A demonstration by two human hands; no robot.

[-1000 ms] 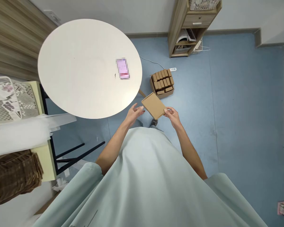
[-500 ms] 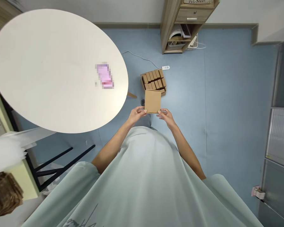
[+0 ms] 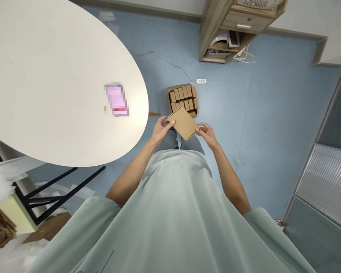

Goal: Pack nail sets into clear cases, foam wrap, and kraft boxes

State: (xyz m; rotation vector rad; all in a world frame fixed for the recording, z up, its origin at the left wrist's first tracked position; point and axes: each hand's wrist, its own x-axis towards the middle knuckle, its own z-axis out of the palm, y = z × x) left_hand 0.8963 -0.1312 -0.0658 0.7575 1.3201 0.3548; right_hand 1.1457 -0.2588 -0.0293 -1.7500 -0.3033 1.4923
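Observation:
A flat, square brown cardboard box (image 3: pixel 184 123) is held between both hands in front of my waist, turned so that one corner points away from me. My left hand (image 3: pixel 162 127) grips its left corner, thumb on top. On the right corner, my right hand (image 3: pixel 206 132) pinches the edge between thumb and fingers. Just beyond, on the floor, stands an open carton (image 3: pixel 168 99) packed with several small brown boxes (image 3: pixel 184 92) in rows. The held box covers part of the carton's near side.
A white oval table (image 3: pixel 68 94) fills the left, with a blurred pink item (image 3: pixel 117 99) on it. A wooden cabinet (image 3: pixel 213 28) stands at the back. A white power strip (image 3: pixel 201 81) and its cord lie on the blue floor (image 3: pixel 261 132). Glass panels (image 3: pixel 329 185) line the right.
The held box has turned from square-on to a diagonal position, with both hands still on it. My view has shifted, and my legs show more now.

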